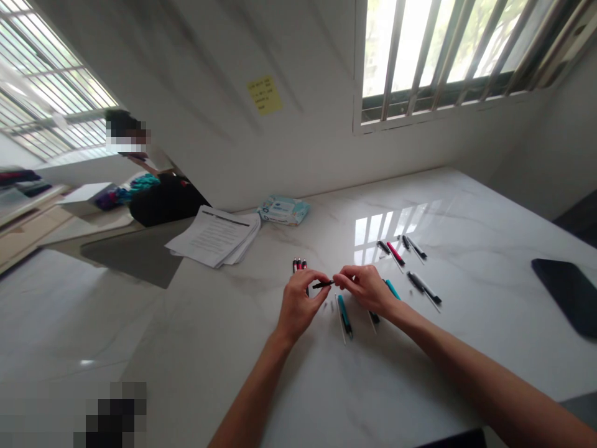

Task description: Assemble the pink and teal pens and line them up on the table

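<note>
My left hand (301,298) pinches a small black pen part (321,285) over the white marble table. At its right end, the fingertips of my right hand (361,285) are pressed together; whether they hold a tiny piece is too small to tell. Several assembled pens (299,264) stand out just behind my left hand. A teal pen barrel (344,311) lies below my hands beside a thin white refill (340,320). Another teal part (392,289) is partly hidden by my right hand. Farther right are a red barrel (395,253) and a grey barrel (422,286) among refills.
Stacked printed papers (214,236) and a blue wipes packet (283,210) lie near the wall. A dark phone-like object (566,295) rests at the right. Beyond the partition, another person (158,158) is at a cluttered table. A yellow note (264,95) is on the wall.
</note>
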Action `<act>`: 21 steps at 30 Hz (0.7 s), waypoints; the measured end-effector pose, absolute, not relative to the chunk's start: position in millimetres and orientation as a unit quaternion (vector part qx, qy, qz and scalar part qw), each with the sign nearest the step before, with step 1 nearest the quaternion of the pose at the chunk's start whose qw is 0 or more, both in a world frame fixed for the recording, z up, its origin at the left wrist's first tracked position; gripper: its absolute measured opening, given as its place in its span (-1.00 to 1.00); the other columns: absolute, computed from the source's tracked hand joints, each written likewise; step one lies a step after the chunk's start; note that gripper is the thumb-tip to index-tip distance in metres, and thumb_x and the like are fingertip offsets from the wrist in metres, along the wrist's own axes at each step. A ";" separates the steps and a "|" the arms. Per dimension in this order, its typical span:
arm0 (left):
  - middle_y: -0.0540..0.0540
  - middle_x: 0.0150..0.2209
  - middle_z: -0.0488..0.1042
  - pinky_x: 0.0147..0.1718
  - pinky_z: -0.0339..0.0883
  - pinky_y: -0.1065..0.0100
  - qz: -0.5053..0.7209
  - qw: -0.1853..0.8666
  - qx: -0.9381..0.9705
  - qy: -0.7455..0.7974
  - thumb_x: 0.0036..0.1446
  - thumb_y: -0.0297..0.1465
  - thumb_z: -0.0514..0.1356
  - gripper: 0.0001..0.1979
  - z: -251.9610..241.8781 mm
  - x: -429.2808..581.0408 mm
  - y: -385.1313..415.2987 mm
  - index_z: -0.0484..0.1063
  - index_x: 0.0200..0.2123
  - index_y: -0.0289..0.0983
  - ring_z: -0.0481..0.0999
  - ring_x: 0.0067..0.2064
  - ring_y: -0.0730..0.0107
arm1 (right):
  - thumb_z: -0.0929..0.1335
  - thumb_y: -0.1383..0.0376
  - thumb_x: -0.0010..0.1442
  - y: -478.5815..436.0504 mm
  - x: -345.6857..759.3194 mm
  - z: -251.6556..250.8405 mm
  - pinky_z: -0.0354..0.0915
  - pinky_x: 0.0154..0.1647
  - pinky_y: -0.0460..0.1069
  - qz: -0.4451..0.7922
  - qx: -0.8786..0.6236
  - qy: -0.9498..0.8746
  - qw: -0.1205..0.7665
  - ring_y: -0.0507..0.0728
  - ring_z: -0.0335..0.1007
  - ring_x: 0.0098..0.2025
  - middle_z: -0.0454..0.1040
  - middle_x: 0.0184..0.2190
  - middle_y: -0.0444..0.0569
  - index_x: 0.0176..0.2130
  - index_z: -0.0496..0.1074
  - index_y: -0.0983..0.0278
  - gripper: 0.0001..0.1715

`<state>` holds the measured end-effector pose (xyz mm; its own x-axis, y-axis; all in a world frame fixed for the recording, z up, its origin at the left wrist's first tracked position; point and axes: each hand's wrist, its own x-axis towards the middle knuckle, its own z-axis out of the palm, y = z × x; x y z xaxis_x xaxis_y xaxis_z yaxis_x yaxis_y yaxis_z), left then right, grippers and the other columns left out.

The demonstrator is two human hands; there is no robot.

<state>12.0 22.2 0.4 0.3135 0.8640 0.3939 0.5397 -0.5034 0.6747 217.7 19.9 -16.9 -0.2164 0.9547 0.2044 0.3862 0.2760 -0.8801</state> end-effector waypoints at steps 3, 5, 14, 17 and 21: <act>-0.05 -0.25 0.61 -0.06 0.38 0.21 0.376 0.222 0.780 0.448 0.17 -0.40 0.35 -0.94 -0.4 12.3 22.0 0.56 -0.25 -0.17 0.56 -0.15 0.24 | 0.33 0.12 0.40 19.5 219.6 -14.8 0.25 -0.32 -0.06 0.364 -0.465 -0.701 0.400 0.05 0.41 -0.39 0.57 -0.43 -0.11 -0.26 0.58 0.24 -0.67; -0.05 -0.25 0.61 -0.06 0.38 0.21 0.377 0.224 0.780 0.446 0.18 -0.39 0.34 -0.94 -0.4 12.2 22.2 0.56 -0.25 -0.17 0.56 -0.15 0.24 | 0.39 0.14 0.34 19.8 220.8 -14.0 0.23 -0.34 -0.08 0.359 -0.450 -0.710 0.405 0.04 0.37 -0.39 0.54 -0.42 -0.13 -0.17 0.56 0.24 -0.77; -0.06 -0.25 0.61 -0.06 0.38 0.22 0.369 0.222 0.784 0.446 0.20 -0.37 0.33 -0.96 1.8 13.5 21.0 0.56 -0.26 -0.17 0.56 -0.15 0.23 | 0.35 0.08 0.37 20.8 222.5 -15.4 0.17 -0.39 -0.08 0.360 -0.442 -0.730 0.377 0.03 0.29 -0.45 0.47 -0.48 -0.15 -0.23 0.55 0.25 -0.69; -0.07 -0.25 0.61 -0.04 0.38 0.21 0.367 0.224 0.786 0.444 0.19 -0.38 0.33 -0.97 2.0 13.9 20.9 0.56 -0.27 -0.17 0.56 -0.14 0.22 | 0.35 0.07 0.37 20.6 222.5 -15.9 0.17 -0.41 -0.08 0.351 -0.441 -0.735 0.377 0.03 0.27 -0.47 0.46 -0.50 -0.14 -0.27 0.55 0.25 -0.66; -0.07 -0.25 0.61 -0.04 0.38 0.21 0.368 0.224 0.786 0.445 0.19 -0.38 0.33 -0.97 2.7 14.3 21.2 0.56 -0.27 -0.17 0.56 -0.14 0.22 | 0.36 0.09 0.37 20.4 222.4 -16.0 0.18 -0.41 -0.08 0.358 -0.444 -0.732 0.373 0.03 0.29 -0.47 0.47 -0.50 -0.14 -0.27 0.55 0.25 -0.68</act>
<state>14.3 21.2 2.7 0.3342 0.8632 0.3785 0.5341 -0.5043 0.6785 222.4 20.4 -16.0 -0.3288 0.9166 0.2275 0.3824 0.3495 -0.8554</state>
